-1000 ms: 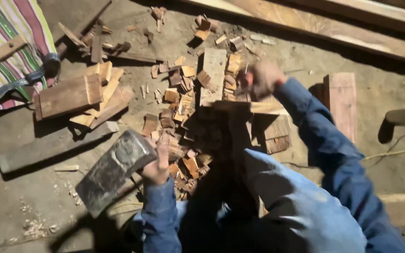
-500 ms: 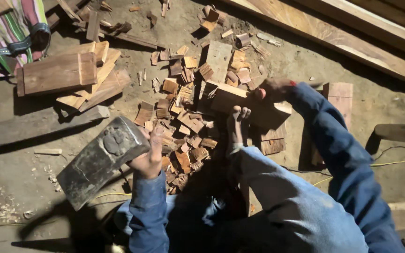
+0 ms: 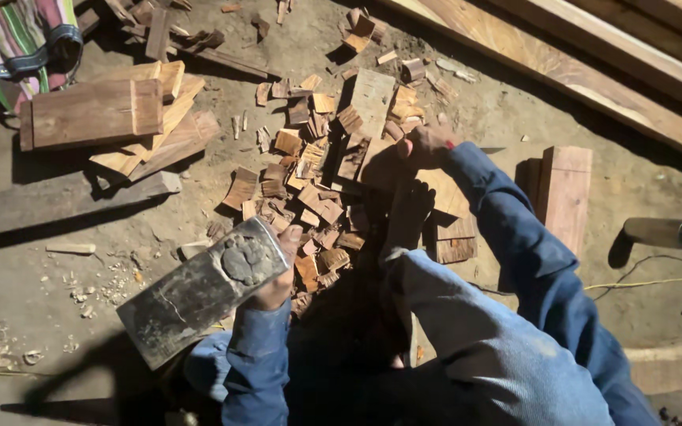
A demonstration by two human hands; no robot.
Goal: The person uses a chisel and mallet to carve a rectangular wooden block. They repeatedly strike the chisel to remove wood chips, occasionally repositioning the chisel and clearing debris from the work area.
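Left hand [image 3: 278, 272] wrapped tight around the haft of a heavy axe [image 3: 203, 290], broad grey head lifted clear of the dirt floor [image 3: 57, 308], blade end pointing down-left. Right hand [image 3: 426, 146] out ahead, fingers curled over the top edge of a flat wooden board [image 3: 404, 177], holding it on edge against a bare foot [image 3: 408, 213]. Can't tell how firmly pressed, thumb hidden. Just beyond the board, a thick scatter of split wood chips [image 3: 317, 181], spread between axe head and right hand. Off to the upper left, a stack of reddish planks [image 3: 92, 114] beside a striped cloth [image 3: 9, 35]. To the right, an upright wooden block [image 3: 566, 197], then a metal cylinder [image 3: 661, 233] lying on its side, well apart. Long timber beams [image 3: 578, 71] across the top right.
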